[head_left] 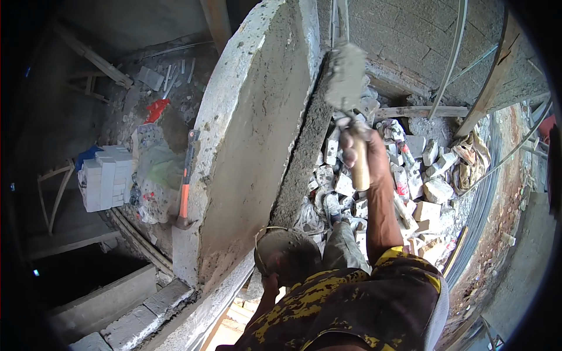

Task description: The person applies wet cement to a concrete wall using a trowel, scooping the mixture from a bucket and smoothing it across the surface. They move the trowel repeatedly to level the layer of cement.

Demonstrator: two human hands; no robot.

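My right hand [367, 155] is closed round the wooden handle of a trowel [345, 79]. Its blade points away from me and is coated in grey mortar, slightly blurred. Below the blade runs a narrow strip of rough wet mortar [304, 152] along the foot of a smooth plastered wall face [257, 128]. At the near end of that strip a round dark bucket [288, 237] with a wire handle is tilted towards me. My left hand [271, 285] grips the bucket's near side; its fingers are partly hidden.
An orange-handled hammer [185, 193] rests on the left wall top. White blocks [108, 178] are stacked at left, above a dark opening [99, 263]. Broken bricks and rubble [427, 210] cover the ground round my foot. Wooden props [492, 70] lean at far right.
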